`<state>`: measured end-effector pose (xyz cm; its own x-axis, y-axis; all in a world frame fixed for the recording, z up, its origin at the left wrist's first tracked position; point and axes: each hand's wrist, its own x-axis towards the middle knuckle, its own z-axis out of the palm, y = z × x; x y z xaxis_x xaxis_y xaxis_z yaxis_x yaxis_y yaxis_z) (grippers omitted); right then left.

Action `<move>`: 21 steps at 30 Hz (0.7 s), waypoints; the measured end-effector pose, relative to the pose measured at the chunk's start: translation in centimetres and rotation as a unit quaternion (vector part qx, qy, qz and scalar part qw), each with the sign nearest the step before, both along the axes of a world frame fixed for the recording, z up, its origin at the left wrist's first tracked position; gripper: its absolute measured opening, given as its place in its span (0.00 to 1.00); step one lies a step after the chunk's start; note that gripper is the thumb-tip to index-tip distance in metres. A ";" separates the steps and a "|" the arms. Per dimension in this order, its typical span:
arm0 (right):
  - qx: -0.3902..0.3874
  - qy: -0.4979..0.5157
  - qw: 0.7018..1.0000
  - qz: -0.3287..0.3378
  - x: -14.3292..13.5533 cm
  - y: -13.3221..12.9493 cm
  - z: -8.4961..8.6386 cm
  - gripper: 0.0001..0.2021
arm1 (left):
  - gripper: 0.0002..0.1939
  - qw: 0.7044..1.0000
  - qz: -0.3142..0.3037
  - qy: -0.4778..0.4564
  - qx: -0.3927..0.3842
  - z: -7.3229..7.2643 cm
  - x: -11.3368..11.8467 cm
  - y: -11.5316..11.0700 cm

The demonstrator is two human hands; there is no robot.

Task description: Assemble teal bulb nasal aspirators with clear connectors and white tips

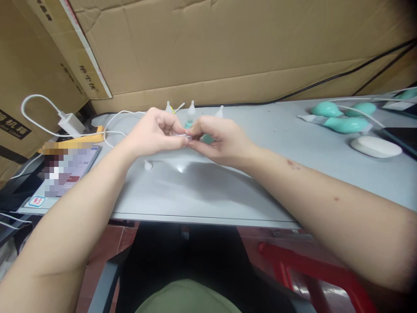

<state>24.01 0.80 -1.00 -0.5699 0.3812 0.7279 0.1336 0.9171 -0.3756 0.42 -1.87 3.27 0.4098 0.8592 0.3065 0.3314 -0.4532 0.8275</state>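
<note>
Over the middle of the grey table (273,126), my left hand (153,132) and my right hand (224,138) meet at the fingertips. Both are closed in a pinch around one small, shiny, clear piece (184,136), mostly covered by the fingers, so its kind is unclear. Just behind them stand several translucent pointed tips; one tip (191,111) tops a teal body, and another tip (220,111) rises behind my right hand. A small loose whitish tip (148,165) lies on the table below my left hand.
Teal bulbs (348,124) and a white oval object (376,147) lie at the right. On the left are a phone (78,169), a white charger (71,124) and a yellow strip (97,137). Cardboard (228,48) walls the back. A red stool (312,269) stands below.
</note>
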 end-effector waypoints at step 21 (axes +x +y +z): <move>-0.124 0.076 0.989 -0.009 -0.2 0.9 -0.1 0.20 | 0.27 0.851 0.196 0.486 -0.034 2.4 -5.7 1.3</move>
<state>23.77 1.68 -1.13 -0.4517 0.5678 0.6882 0.0742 0.7926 -0.6052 -5.27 -0.52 5.66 0.1192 0.9905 -0.0685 0.9890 -0.1123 0.0967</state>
